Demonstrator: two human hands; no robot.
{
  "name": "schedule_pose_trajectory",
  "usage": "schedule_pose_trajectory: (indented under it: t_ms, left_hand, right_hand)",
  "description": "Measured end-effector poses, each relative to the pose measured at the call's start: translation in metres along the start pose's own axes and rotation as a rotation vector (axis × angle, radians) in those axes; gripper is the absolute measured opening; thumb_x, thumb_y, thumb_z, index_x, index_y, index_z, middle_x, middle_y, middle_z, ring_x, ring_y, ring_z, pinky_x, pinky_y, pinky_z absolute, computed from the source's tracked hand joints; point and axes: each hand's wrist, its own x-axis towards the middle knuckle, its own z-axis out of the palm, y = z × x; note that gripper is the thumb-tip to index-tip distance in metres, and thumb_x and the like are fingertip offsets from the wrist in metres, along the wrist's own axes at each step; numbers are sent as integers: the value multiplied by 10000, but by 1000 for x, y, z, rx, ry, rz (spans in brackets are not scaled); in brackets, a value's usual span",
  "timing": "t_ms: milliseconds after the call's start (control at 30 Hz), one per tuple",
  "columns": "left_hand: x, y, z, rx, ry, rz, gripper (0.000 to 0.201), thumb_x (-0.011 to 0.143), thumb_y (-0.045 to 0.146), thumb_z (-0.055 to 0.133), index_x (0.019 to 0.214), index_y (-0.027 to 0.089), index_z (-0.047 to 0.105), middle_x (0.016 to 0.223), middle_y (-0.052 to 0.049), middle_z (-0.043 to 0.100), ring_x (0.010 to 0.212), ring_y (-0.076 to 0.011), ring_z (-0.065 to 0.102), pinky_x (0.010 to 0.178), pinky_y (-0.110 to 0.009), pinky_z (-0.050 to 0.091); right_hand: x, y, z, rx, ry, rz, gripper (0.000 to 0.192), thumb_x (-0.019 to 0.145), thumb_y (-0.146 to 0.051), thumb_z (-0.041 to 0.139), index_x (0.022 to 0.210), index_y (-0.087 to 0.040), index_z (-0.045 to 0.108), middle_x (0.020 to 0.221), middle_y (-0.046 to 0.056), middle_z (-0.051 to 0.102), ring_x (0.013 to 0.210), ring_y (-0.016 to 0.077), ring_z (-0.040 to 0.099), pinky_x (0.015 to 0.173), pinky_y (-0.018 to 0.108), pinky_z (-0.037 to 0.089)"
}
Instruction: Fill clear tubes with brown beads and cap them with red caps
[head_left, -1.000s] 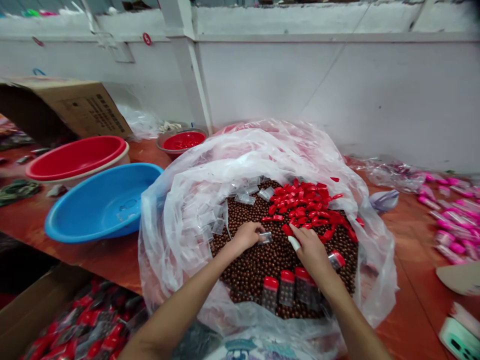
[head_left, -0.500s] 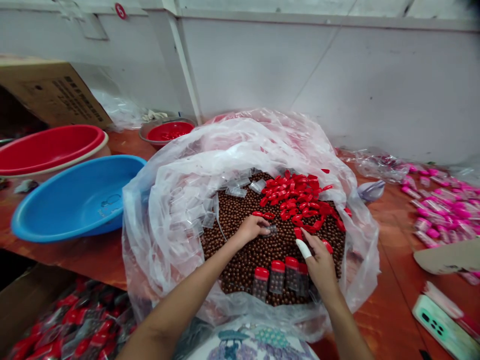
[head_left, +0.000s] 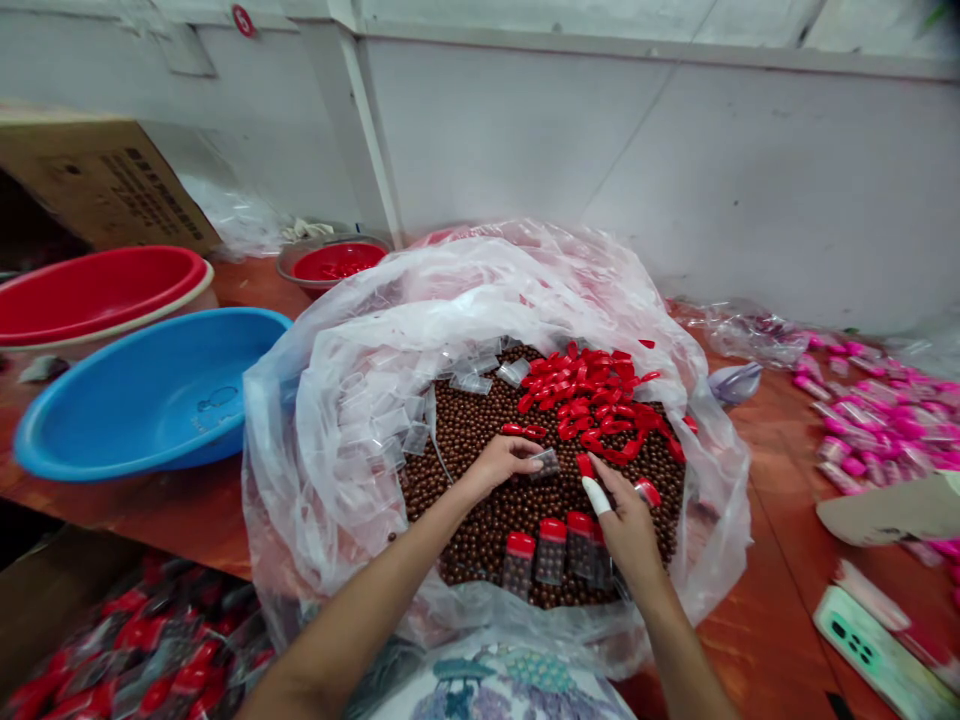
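My left hand (head_left: 504,464) pinches a small clear plastic box (head_left: 546,463) just above a mass of brown beads (head_left: 480,520). Close by on the right, my right hand (head_left: 626,515) has a red cap (head_left: 584,465) between thumb and finger; one finger wears a white covering. A heap of red caps (head_left: 592,385) lies on the beads beyond the hands. Clear boxes without caps (head_left: 382,415) are piled at the left side. Several bead-filled boxes with red caps (head_left: 551,550) stand in front, nearest my body. A white plastic bag (head_left: 330,360) surrounds it all.
A blue basin (head_left: 150,400) and a red basin (head_left: 97,290) stand to the left, with a cardboard box (head_left: 112,180) behind. Red-capped boxes (head_left: 150,650) fill a carton at lower left. Pink-capped boxes (head_left: 877,420) and a phone (head_left: 862,640) lie right on the red table (head_left: 780,480).
My left hand has lifted the clear box slightly out of the beads. My right hand has moved a little left with the red cap, bringing the two closer. The view has shifted slightly.
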Motion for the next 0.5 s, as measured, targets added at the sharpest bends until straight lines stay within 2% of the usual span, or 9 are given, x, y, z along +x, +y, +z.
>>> schedule_pose_trajectory:
  t_ms: [267, 500]
  left_hand:
    - [-33, 6, 11, -322, -48, -109, 446, 520, 307, 787, 915, 123, 690, 824, -70, 675, 672, -149, 592, 653, -295, 477]
    - [-48, 3, 20, -327, 18, 3, 426, 545, 286, 772, 922, 102, 691, 814, -66, 680, 671, -147, 600, 656, -277, 489]
  right_hand:
    - [2, -6, 10, 40, -31, -78, 380, 855, -272, 438, 1225, -251, 522, 1204, 66, 572, 1097, 218, 509, 947, 426, 389]
    - [-4, -19, 6, -94, -112, -243, 497, 794, -100, 416, 1254, -273, 492, 1173, 42, 586, 1057, 209, 500, 919, 410, 397]
